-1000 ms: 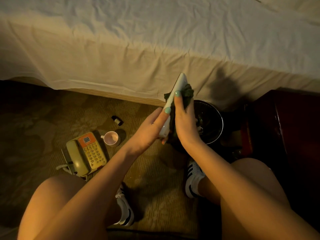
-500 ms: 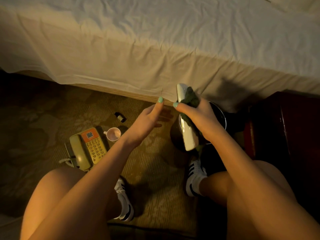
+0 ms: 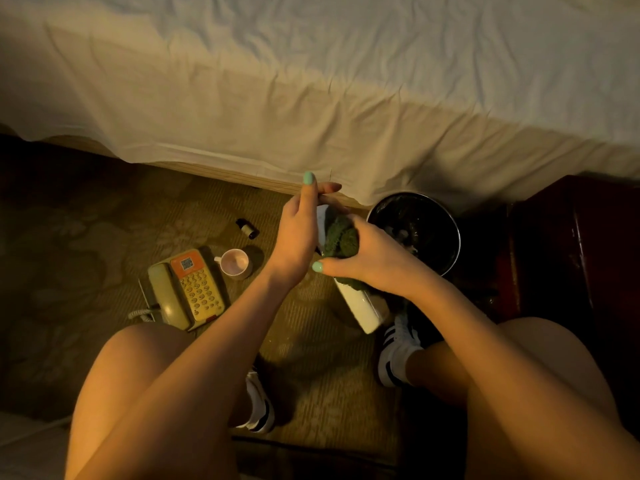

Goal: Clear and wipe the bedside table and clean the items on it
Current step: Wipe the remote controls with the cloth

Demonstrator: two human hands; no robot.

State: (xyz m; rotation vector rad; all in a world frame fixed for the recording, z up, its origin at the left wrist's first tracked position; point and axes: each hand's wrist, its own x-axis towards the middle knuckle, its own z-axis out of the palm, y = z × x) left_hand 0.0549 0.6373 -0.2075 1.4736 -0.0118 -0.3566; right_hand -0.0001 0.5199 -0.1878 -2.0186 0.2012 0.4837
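I've got the right hand (image 3: 370, 265) clamped round the green cloth (image 3: 341, 239) and white remote (image 3: 360, 306), mid-air beside the basin (image 3: 433, 220) — light, stiff, slick plastic, so I'd grip its long edges — left hand (image 3: 298, 233) straight-fingered at its top end.

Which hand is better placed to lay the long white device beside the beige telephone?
Probably left: the left hand is open by the device, on the telephone's side; the right hand grips the dark green cloth around it.
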